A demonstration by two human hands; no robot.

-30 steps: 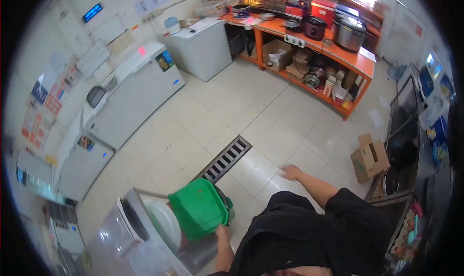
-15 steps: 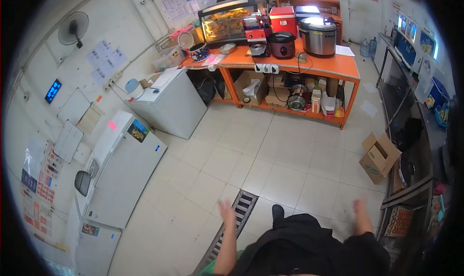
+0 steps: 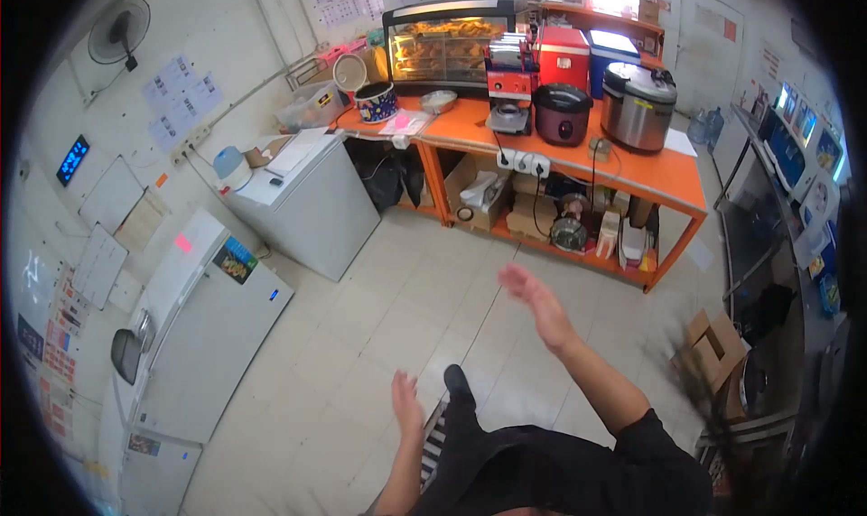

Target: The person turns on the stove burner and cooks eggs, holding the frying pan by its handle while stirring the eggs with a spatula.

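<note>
Over the tiled floor (image 3: 361, 371), my left hand (image 3: 406, 403) hangs low in front of me with its fingers loosely apart and nothing in them. My right hand (image 3: 535, 301) is raised and stretched forward, slightly blurred, with extended fingers and nothing held. It appears below the orange table (image 3: 564, 159) in the view, touching nothing. On that table stand a purple rice cooker (image 3: 562, 116), a large steel cooker (image 3: 638, 108), a red machine (image 3: 509, 84) and a lit glass food display (image 3: 449, 51).
Two chest freezers, one nearer (image 3: 212, 335) and one farther (image 3: 302, 213), line the left wall. A dark shelf (image 3: 768, 218) runs along the right, with an open cardboard box (image 3: 711, 349) beside it. My black shoe (image 3: 458, 385) is near a floor drain (image 3: 434, 439).
My right hand has swung up and leftward from the lower right. The orange table looks closer, and my shoe has shifted left in view. My left hand stays low.
</note>
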